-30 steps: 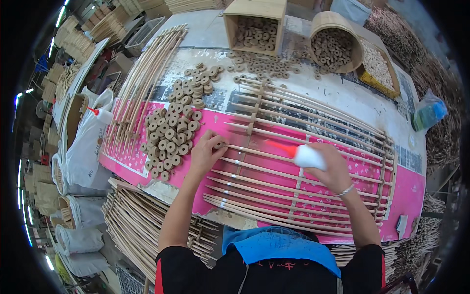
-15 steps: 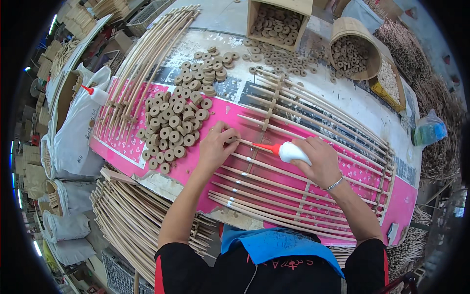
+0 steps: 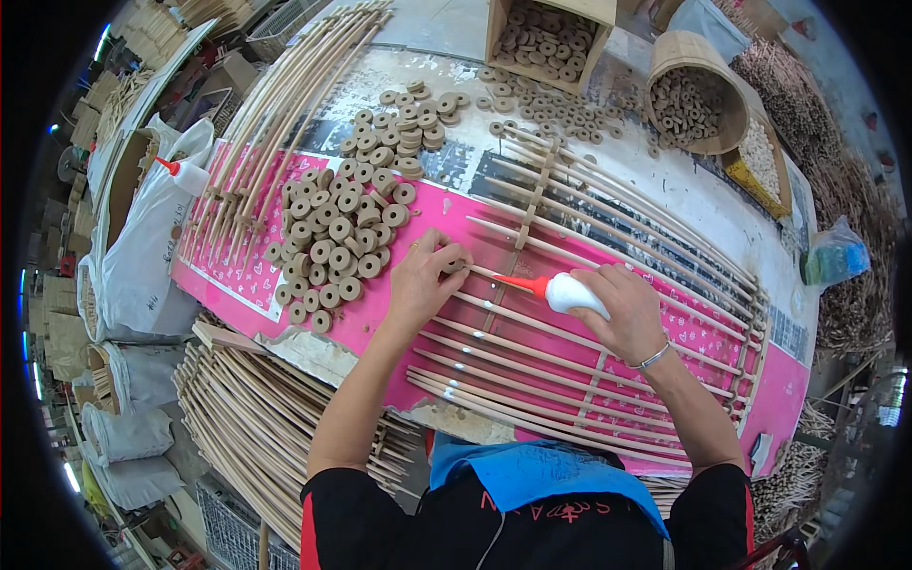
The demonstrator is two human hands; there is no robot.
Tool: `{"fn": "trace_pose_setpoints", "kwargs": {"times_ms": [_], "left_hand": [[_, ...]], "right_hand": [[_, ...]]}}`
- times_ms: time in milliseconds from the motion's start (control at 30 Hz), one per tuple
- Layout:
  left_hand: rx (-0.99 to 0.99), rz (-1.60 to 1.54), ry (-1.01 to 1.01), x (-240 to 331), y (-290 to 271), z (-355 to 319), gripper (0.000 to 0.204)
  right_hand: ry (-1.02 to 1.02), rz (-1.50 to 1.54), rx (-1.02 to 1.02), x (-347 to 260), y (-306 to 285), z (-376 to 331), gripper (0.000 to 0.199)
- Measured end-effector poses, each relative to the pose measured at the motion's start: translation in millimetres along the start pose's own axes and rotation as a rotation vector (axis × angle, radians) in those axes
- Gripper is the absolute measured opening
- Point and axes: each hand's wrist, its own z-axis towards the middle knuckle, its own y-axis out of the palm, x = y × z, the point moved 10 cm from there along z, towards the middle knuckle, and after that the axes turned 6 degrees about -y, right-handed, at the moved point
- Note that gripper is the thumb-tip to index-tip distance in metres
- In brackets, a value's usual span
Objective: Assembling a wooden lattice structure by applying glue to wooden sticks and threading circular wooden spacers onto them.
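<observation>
My left hand is closed in a pinch around a small wooden ring at the left tip of a thin wooden rod. In my right hand is a white squeeze bottle, tilted with its red nozzle pointing left along that rod. The nozzle tip is close to the rod; whether they touch I cannot tell. The rod belongs to a rack of slender rods joined by crosspieces. White dabs mark several rods near their left ends.
Left of my left hand lies a heap of wooden rings. A wooden box and a tipped wooden tub at the back hold more rings. Bundled rods stand at the far left, beside another white bottle.
The whole scene has shifted slightly in the picture. Both hands keep nearly the same places, with the bottle still held toward the rod's tip.
</observation>
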Motion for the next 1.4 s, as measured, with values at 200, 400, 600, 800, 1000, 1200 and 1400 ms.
{"fn": "trace_pose_setpoints", "kwargs": {"times_ms": [200, 400, 600, 800, 1000, 1200, 1400], "left_hand": [[-0.005, 0.010, -0.007, 0, 0, 1, 0.015], [0.007, -0.005, 0.009, 0, 0, 0, 0.014], [-0.010, 0.014, -0.024, -2, -4, -4, 0.014], [-0.084, -0.054, -0.021, 11, 12, 10, 0.016], [-0.100, -0.064, -0.015, -5, -7, -2, 0.012], [-0.116, -0.097, 0.100, 3, 10, 7, 0.011], [-0.104, -0.029, 0.086, 1, 3, 3, 0.016]], "right_hand": [[0.005, 0.004, -0.013, 2, 0, -4, 0.047], [-0.028, -0.013, 0.040, 1, 0, -4, 0.045], [-0.031, -0.008, 0.052, -1, 5, -6, 0.045], [0.113, 0.079, 0.064, 30, -11, -43, 0.049], [0.458, 0.845, 0.371, 84, -16, -127, 0.057], [0.790, 0.837, 1.162, 196, -92, -365, 0.056], [0.958, 0.283, 1.413, 270, -142, -562, 0.047]]}}
